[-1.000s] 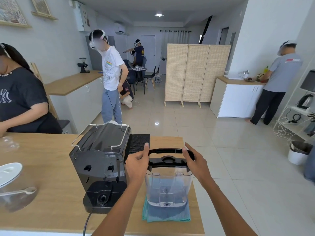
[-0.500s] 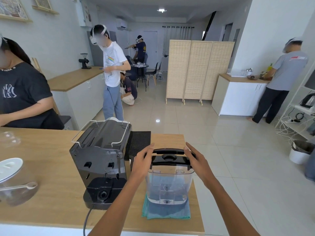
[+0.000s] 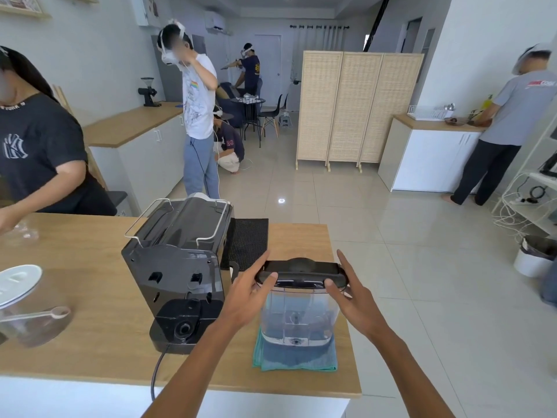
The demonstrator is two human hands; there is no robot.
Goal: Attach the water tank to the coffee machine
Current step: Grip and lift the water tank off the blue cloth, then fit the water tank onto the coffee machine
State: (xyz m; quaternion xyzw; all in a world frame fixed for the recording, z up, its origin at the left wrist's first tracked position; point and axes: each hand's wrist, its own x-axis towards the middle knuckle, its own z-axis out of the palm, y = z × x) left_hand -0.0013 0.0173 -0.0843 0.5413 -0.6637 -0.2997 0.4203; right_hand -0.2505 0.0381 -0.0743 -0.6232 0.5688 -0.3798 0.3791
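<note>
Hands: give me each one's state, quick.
Left hand: closed on the left end of the water tank lid, thumb in front.
Right hand: closed on the lid's right end. The tank stands on the teal cloth.

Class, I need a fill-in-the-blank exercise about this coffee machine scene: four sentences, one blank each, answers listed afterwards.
1. The water tank stands on a folded ____ cloth.
2. The left hand and right hand grip the tank's black ____.
3. The coffee machine sits to the ____ of the tank.
4. The tank is not yet ____ to the machine.

Answers: blue; lid; left; attached
</note>
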